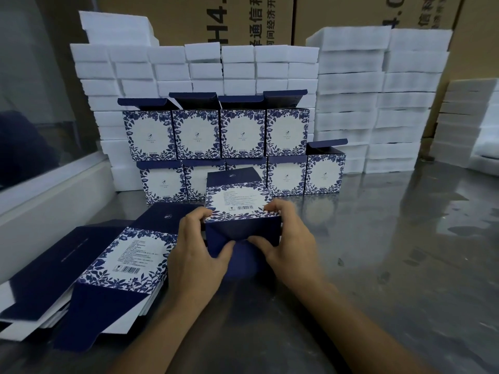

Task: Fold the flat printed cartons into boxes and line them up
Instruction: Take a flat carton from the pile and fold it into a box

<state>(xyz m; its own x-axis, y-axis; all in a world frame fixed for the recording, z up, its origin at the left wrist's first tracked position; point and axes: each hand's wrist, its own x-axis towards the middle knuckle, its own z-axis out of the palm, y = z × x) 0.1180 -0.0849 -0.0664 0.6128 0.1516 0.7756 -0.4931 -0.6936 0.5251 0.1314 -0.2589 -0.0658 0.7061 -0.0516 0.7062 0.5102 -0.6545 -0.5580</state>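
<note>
My left hand (198, 251): grips the carton (241, 211), thumb on its dark end flap.
My right hand (287, 245): same, opposite side.
Flats (116, 265): stacked left.
Boxes (216, 133): two rows behind.

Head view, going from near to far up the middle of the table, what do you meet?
Carton being folded held in both hands, left hand and right hand → finished boxes in two rows → white foam blocks → brown shipping cartons.

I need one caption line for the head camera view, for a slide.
Both hands, left and right, fold a blue carton before stacked finished boxes.
</note>
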